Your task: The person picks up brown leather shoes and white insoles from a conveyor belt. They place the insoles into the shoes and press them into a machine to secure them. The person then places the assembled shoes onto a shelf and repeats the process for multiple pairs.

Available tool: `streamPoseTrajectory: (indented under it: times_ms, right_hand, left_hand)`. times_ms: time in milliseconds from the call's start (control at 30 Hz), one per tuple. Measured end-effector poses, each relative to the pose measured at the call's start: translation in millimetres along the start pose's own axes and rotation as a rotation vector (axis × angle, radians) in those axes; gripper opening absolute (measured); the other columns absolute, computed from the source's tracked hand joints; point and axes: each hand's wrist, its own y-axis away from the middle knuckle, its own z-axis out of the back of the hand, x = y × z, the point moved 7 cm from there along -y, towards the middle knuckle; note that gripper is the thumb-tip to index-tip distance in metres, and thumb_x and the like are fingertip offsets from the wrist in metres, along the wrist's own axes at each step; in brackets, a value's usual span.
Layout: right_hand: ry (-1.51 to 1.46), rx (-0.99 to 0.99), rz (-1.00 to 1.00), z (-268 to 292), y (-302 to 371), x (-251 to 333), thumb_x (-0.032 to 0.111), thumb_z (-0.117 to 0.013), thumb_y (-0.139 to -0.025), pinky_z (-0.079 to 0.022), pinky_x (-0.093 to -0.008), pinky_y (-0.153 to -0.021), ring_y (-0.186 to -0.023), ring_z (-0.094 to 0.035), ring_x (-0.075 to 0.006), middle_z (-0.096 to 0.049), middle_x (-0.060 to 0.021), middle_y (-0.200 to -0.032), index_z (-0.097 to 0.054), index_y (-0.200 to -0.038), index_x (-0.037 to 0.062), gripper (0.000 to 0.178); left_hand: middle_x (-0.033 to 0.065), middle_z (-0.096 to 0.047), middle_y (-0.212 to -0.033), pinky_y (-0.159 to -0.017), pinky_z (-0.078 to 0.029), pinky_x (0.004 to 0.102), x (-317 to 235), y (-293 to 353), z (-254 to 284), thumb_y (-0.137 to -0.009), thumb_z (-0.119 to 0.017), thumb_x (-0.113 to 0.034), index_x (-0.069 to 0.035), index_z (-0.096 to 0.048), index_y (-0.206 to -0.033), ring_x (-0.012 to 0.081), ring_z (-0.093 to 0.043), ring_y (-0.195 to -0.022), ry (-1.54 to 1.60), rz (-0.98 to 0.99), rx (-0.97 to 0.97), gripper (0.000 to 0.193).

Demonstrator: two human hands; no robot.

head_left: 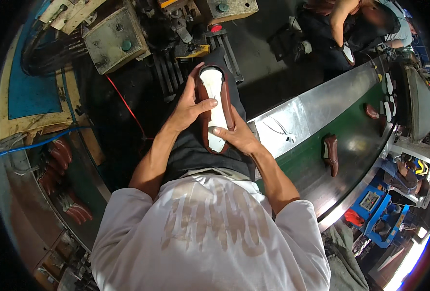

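A: Which step is this?
B: Holding and positioning, I'd judge. The brown shoe point(228, 103) is above the person's lap point(188, 157), its white sole point(212, 86) turned up.
A: And the grip?
B: Both hands are wrapped round it. The left hand point(188, 112) clasps the left side, the right hand point(240, 137) the right side nearer the body; each thumb presses the white surface.
A: What does the next move call for?
B: Steady, even support from both sides, I think, and light thumbs on the sole.
A: What can't you make out?
B: Most fingers, and the shoe's lap-facing side. The dark-rimmed far end may be the heel, though I can't be sure. The co-worker point(347, 22) at upper right is blurry.
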Motion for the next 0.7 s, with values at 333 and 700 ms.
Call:
streamPoseTrajectory:
  times_ms: [333, 700]
  right_hand:
    - [-0.411, 0.095, 0.144, -2, 1, 44, 0.053, -0.061, -0.107, -0.032, -0.0429, -0.127, -0.155, -0.04, -0.0295, -0.04, -0.0178, -0.169, -0.02, -0.172, 0.0066, 0.09]
    - [0.098, -0.121, 0.237, 7, 5, 54, 0.03, -0.082, -0.095, -0.043, -0.0407, -0.118, -0.145, -0.054, -0.0321, -0.055, -0.0238, -0.156, -0.025, -0.17, 0.0027, 0.098]
  left_hand:
    - [0.0132, -0.054, -0.147, -0.12, -0.04, 0.04, -52, -5, -2, -0.094, -0.081, -0.01, -0.002, -0.031, -0.163, 0.0229, -0.052, -0.138, -0.025, -0.19, -0.073, 0.086]
    - [0.0138, -0.05, -0.152, -0.121, -0.04, 0.0406, -45, -8, -10, -0.093, -0.077, -0.004, -0.003, -0.031, -0.163, 0.0237, -0.049, -0.142, -0.03, -0.217, -0.088, 0.084]
